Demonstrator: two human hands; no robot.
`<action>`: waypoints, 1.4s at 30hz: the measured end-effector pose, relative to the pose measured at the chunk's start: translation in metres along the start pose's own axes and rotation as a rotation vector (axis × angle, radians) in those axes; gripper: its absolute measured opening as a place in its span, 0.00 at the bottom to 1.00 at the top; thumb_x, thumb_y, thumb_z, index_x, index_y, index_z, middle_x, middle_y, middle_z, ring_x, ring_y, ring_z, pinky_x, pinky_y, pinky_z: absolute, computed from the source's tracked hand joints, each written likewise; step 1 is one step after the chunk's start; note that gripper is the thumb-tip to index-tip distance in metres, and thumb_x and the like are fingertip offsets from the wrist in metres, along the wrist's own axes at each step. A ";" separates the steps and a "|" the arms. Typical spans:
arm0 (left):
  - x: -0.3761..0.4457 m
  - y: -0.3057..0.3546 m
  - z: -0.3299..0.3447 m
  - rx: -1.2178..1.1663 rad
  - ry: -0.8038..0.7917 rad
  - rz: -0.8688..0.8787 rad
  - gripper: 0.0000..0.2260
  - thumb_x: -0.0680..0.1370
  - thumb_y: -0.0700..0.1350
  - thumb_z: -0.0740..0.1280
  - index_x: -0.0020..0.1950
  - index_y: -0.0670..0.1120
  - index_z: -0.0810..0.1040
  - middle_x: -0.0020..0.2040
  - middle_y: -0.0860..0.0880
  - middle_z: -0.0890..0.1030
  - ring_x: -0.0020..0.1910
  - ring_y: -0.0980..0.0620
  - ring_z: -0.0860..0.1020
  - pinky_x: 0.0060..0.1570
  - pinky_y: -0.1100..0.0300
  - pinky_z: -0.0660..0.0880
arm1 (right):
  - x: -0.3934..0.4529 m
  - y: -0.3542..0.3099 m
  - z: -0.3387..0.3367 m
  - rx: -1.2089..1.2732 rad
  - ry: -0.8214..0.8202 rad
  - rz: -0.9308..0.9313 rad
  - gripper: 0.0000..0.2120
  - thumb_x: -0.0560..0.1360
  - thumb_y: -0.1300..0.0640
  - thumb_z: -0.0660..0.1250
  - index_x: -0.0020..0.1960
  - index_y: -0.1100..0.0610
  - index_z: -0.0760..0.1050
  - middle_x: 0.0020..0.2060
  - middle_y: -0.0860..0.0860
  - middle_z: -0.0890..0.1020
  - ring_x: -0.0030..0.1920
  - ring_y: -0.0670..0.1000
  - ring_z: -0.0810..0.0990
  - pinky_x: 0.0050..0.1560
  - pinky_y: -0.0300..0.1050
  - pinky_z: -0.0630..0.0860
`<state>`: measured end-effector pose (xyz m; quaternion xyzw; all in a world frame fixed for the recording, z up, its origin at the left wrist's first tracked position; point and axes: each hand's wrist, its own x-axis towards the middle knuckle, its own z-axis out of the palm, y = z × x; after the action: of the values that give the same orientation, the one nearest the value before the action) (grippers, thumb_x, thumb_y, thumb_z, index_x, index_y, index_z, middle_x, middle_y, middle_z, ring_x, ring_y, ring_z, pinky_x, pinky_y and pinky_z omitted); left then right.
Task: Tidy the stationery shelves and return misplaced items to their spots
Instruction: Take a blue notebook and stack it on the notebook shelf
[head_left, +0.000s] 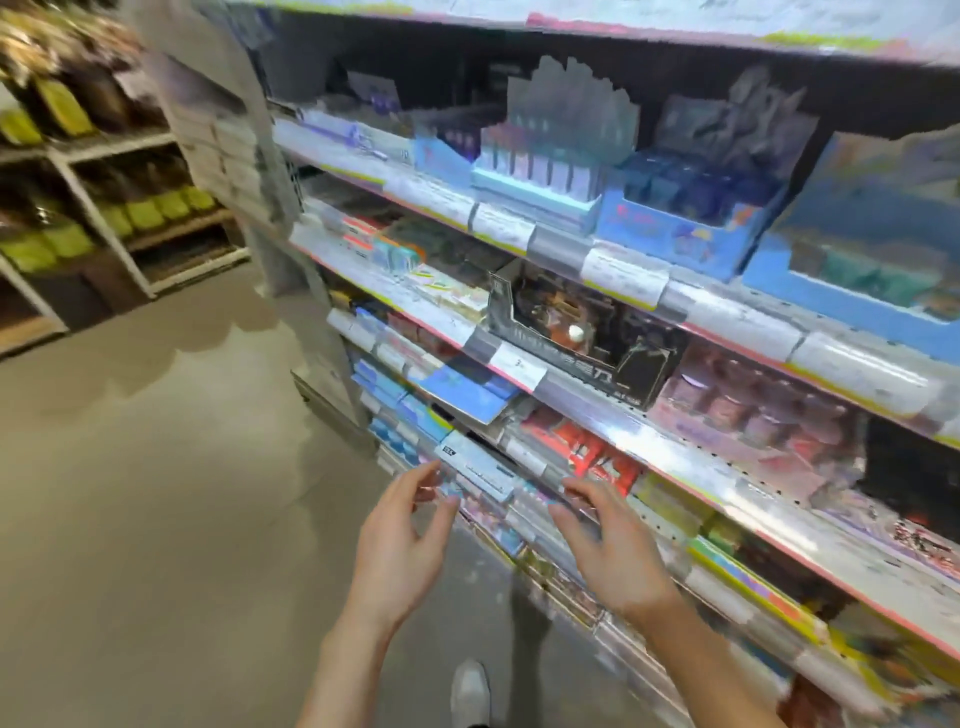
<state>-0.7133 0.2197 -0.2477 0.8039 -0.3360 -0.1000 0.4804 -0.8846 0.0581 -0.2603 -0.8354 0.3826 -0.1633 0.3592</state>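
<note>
Both hands were out in front of the stationery shelves (613, 421), empty and apart, the fingers loosely spread. The left hand (402, 545) hovered with its fingertips close to a pale blue flat pack (480, 467) that jutted past the front of a low shelf; whether they touched it the blur hid. The right hand (605, 551) reached palm-down toward the row of small packs just to the right.

The pale blue pack sat skewed over its neighbours, below a larger blue pack (470, 392) that also tilted out of line — likely the misplaced items. It looked thin, light and fairly stiff, probably card or film-wrapped and a little slick. Pinching its long edges between thumb and fingers seemed the safest hold — a one-corner grip might let it bend or slip.
</note>
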 end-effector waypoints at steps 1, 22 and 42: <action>0.015 -0.006 -0.006 0.009 0.007 -0.001 0.15 0.78 0.49 0.69 0.65 0.56 0.76 0.54 0.62 0.80 0.52 0.64 0.78 0.56 0.58 0.76 | 0.018 -0.006 0.010 0.002 -0.003 -0.021 0.17 0.79 0.40 0.62 0.66 0.43 0.73 0.59 0.39 0.77 0.60 0.40 0.75 0.65 0.42 0.70; 0.291 -0.133 -0.024 -0.018 -0.240 -0.168 0.08 0.81 0.47 0.65 0.60 0.52 0.77 0.46 0.56 0.83 0.44 0.64 0.80 0.46 0.72 0.73 | 0.231 -0.053 0.160 0.091 0.126 0.241 0.11 0.77 0.49 0.66 0.54 0.54 0.80 0.45 0.49 0.82 0.46 0.52 0.81 0.52 0.48 0.77; 0.388 -0.183 0.073 -0.026 -0.797 -0.155 0.12 0.80 0.38 0.63 0.57 0.54 0.76 0.57 0.50 0.79 0.54 0.49 0.77 0.53 0.58 0.70 | 0.260 -0.034 0.195 0.240 0.448 0.858 0.07 0.79 0.52 0.66 0.50 0.56 0.77 0.44 0.51 0.84 0.46 0.56 0.83 0.47 0.52 0.80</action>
<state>-0.3745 -0.0210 -0.3762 0.7190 -0.4330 -0.4440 0.3137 -0.5901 -0.0305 -0.3700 -0.4998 0.7380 -0.2191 0.3969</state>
